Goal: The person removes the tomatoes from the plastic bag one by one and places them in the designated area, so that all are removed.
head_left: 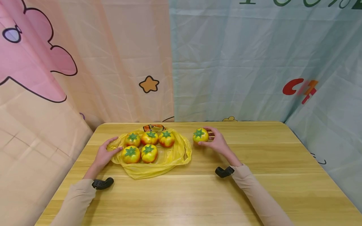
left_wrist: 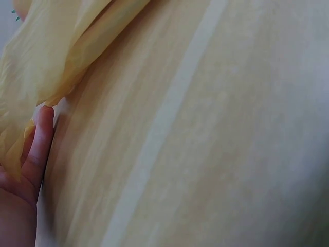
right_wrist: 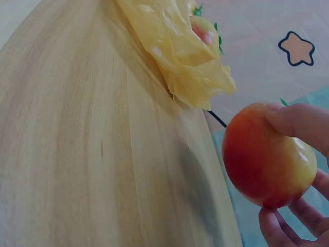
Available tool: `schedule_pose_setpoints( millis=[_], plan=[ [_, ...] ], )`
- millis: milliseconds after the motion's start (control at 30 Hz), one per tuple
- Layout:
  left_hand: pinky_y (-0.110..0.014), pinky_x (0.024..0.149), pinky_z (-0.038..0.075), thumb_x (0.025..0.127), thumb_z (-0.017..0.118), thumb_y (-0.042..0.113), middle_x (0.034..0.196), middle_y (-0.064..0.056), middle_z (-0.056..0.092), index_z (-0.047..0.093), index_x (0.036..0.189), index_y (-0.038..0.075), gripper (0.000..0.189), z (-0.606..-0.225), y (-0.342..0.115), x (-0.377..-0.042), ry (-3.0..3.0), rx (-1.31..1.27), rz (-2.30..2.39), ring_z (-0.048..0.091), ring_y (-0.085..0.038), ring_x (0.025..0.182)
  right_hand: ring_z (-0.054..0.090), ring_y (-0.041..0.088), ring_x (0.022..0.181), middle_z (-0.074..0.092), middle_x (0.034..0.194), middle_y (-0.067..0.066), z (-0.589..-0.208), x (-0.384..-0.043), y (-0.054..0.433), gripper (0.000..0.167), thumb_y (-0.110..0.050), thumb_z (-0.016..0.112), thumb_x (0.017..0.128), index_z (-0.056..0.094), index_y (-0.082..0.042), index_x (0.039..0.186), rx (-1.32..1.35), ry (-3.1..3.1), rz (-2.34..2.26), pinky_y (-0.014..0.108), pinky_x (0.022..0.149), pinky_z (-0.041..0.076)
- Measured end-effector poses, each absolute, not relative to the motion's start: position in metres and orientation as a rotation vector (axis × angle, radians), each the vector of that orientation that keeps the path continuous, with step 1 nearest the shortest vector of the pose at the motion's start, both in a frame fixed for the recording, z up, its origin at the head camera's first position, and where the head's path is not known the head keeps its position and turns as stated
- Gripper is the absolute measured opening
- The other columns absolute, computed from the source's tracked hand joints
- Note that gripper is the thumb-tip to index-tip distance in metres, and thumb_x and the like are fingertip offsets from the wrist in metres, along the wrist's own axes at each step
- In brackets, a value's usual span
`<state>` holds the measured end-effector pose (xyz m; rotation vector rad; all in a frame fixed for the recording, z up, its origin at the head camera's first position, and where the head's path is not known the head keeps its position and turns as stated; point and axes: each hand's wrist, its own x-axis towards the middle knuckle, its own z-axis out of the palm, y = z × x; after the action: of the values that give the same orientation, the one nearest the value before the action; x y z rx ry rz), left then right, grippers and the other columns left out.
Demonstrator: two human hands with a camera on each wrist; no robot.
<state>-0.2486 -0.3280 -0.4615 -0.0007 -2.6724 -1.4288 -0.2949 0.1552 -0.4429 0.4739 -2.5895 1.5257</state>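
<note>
My right hand (head_left: 216, 141) holds a yellow-red tomato (head_left: 199, 136) with a green star-shaped top, to the right of a yellow plastic bag (head_left: 172, 157). In the right wrist view the thumb lies on top of this tomato (right_wrist: 267, 157) and fingertips support it from below, above the table. Several similar tomatoes (head_left: 131, 154) sit in two rows on the spread bag. At the bag's left edge, my left hand (head_left: 104, 153) rests with thumb and forefinger spread apart. Bag film (left_wrist: 31, 77) lies against its thumb in the left wrist view; its other fingers are mostly hidden.
A wooden table (head_left: 175, 201) bears everything. An orange patterned patch (head_left: 154, 127) shows at the bag's back edge. Printed cloth (head_left: 226, 62) hangs behind the table and at both sides. Black wrist straps (head_left: 102, 183) sit at both sleeves.
</note>
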Motion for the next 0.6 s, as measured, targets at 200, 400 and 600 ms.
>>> schedule_pose_setpoints(
  millis=[200, 400, 600],
  plan=[
    [-0.059, 0.113, 0.024, 0.092, 0.065, 0.027, 0.152, -0.029, 0.028, 0.033, 0.146, 0.000, 0.068, -0.461, -0.327, -0.248, -2.674, 0.019, -1.444, 0.023, -0.044, 0.141, 0.055, 0.037, 0.109, 0.051, 0.129, 0.021, -0.449, -0.300, 0.156, 0.070, -0.018, 0.082, 0.075, 0.049, -0.005, 0.136, 0.435, -2.616, 1.543, 0.048, 0.093, 0.052],
    [-0.059, 0.114, 0.023, 0.092, 0.065, 0.025, 0.152, -0.029, 0.027, 0.034, 0.146, 0.000, 0.068, -0.461, -0.326, -0.248, -2.668, 0.017, -1.443, 0.023, -0.045, 0.141, 0.054, 0.037, 0.112, 0.050, 0.132, 0.022, -0.454, -0.303, 0.156, 0.071, -0.017, 0.081, 0.076, 0.048, -0.004, 0.137, 0.383, -2.630, 1.574, 0.048, 0.096, 0.050],
    [-0.058, 0.113, 0.025, 0.093, 0.064, 0.027, 0.152, -0.028, 0.027, 0.032, 0.147, 0.000, 0.068, -0.459, -0.326, -0.247, -2.684, 0.028, -1.445, 0.024, -0.043, 0.141, 0.053, 0.039, 0.116, 0.047, 0.135, 0.022, -0.458, -0.307, 0.157, 0.073, -0.016, 0.080, 0.077, 0.045, -0.003, 0.139, 0.369, -2.635, 1.617, 0.049, 0.099, 0.049]
  ],
)
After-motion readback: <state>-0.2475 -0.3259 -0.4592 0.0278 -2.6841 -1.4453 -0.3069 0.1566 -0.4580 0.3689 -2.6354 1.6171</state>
